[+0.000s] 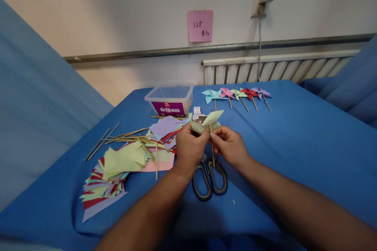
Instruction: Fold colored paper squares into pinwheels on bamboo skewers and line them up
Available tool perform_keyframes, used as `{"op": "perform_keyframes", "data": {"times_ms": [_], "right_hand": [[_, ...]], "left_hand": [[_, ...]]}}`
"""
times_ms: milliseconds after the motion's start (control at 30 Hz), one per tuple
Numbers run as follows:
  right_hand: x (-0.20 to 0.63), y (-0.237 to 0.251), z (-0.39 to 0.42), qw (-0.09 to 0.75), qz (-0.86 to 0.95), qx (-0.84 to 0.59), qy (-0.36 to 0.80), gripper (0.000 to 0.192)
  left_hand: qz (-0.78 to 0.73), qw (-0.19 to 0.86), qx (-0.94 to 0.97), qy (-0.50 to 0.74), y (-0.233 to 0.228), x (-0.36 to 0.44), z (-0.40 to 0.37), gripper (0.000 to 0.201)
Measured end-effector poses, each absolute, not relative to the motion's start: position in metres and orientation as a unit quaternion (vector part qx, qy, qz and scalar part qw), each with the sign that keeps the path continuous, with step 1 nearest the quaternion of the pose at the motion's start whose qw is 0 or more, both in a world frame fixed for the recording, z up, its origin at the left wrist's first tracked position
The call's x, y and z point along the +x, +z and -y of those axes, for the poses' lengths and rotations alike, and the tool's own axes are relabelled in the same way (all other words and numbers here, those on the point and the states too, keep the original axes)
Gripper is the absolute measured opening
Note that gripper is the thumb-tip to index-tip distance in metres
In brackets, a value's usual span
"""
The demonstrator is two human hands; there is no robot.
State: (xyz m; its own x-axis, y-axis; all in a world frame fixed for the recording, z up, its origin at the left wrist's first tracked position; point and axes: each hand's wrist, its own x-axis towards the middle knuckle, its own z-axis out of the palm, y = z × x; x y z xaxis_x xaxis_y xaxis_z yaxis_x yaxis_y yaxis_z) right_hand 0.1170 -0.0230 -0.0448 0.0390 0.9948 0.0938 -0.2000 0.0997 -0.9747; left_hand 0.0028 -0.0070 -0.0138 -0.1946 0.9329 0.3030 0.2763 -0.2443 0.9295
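Note:
Between my hands is a pale green paper pinwheel (212, 118) with a thin wooden stick (213, 153) pointing down from it. My left hand (191, 147) is closed on the folded paper from the left. On the right, the fingers of my right hand (229, 143) pinch together at the stick, just under the paper; whether they hold a pin too is hidden. Below the hands lie scissors (209, 182) with dark handles, their blades partly covered by my left hand and the stick. Just behind the pinwheel stands a small white box (197, 110).
Coloured paper squares (125, 159) fan out at left, beside another paper stack (165, 127) and loose sticks (123, 137). A clear plastic tub (169, 93) stands behind them. Several finished pinwheels (226, 93) lie in a row at the back of the blue-covered table (282, 137).

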Motion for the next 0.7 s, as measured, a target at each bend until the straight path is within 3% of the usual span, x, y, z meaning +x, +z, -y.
{"op": "perform_keyframes", "data": {"times_ms": [700], "right_hand": [[0.1168, -0.0456, 0.0213, 0.581, 0.467, -0.438, 0.503, 0.029]], "left_hand": [[-0.492, 0.357, 0.555, 0.568, -0.018, 0.0018, 0.0063, 0.025]]}}
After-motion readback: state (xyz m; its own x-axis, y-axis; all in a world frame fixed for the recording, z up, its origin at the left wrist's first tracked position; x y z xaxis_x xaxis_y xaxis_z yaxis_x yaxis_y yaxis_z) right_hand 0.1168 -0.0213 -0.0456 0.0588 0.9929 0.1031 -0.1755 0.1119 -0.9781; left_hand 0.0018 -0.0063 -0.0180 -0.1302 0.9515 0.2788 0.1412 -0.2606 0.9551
